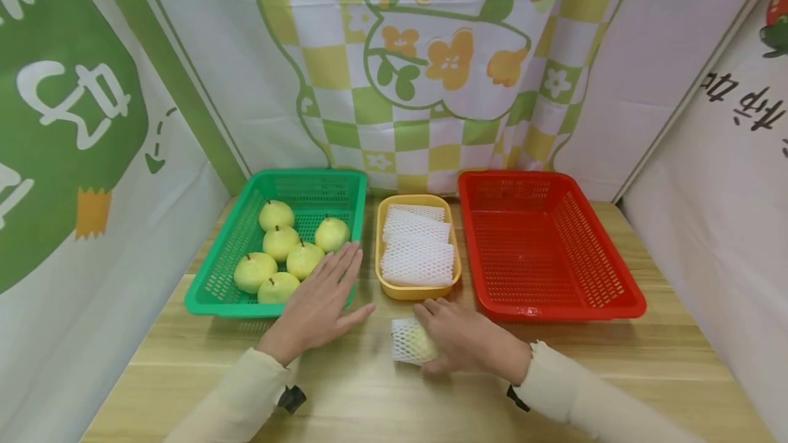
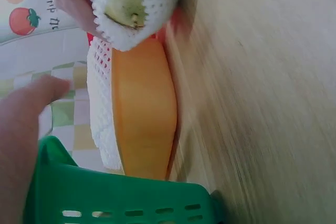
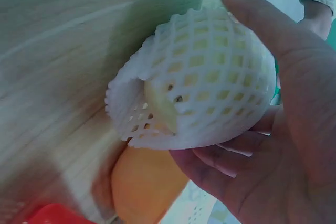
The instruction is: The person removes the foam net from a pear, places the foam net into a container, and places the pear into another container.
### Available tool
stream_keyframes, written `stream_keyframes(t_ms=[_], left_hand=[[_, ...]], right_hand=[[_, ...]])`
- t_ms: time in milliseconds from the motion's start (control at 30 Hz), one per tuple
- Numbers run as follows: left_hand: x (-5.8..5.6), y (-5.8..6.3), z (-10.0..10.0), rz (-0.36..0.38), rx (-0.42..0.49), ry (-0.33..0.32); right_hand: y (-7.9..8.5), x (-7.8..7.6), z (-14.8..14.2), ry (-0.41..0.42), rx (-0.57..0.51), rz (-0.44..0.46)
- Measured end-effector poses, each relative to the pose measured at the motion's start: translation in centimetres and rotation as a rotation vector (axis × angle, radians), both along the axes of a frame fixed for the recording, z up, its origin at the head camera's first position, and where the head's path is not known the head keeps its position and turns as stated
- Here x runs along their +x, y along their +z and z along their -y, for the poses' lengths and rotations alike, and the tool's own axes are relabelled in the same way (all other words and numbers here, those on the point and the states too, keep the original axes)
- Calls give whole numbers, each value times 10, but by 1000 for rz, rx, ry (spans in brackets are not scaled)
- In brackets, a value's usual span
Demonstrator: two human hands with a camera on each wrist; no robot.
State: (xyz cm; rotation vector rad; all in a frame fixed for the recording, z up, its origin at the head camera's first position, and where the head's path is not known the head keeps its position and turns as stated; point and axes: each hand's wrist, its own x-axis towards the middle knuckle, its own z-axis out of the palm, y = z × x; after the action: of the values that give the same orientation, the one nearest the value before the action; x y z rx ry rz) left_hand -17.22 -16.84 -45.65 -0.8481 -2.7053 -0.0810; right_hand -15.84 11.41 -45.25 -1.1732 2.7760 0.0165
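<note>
My right hand grips a yellow-green pear sleeved in a white foam net, just above or on the table in front of the yellow basket. In the left wrist view, the stem end of the pear shows through the net's open end. My left hand is held with straight fingers over the front right corner of the green basket, and nothing is in it. Several bare pears lie in that basket, close to the left fingertips.
A small yellow basket holding stacked white foam nets stands in the middle. To its right is a red basket with nothing seen inside. A patterned curtain hangs behind the wooden table.
</note>
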Motion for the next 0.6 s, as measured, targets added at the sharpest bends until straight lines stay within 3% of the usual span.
stream_keyframes(t_ms=[133,233,333,500,600], left_hand=[[12,10,-10,-207,126,-183],[27,10,-23,-294,230,-361],[37,0,-34,-228,290,-432],[37,-20,-41,-33,285,-356],[34,-28,-43,30,282,-335]], right_hand=[[-1,2,-10,-17,-59,45],[-2,5,-20,-53,-126,101],[-2,8,-29,-86,-193,152],[-5,10,-38,-76,-268,175],[-8,12,-41,-73,-291,187]])
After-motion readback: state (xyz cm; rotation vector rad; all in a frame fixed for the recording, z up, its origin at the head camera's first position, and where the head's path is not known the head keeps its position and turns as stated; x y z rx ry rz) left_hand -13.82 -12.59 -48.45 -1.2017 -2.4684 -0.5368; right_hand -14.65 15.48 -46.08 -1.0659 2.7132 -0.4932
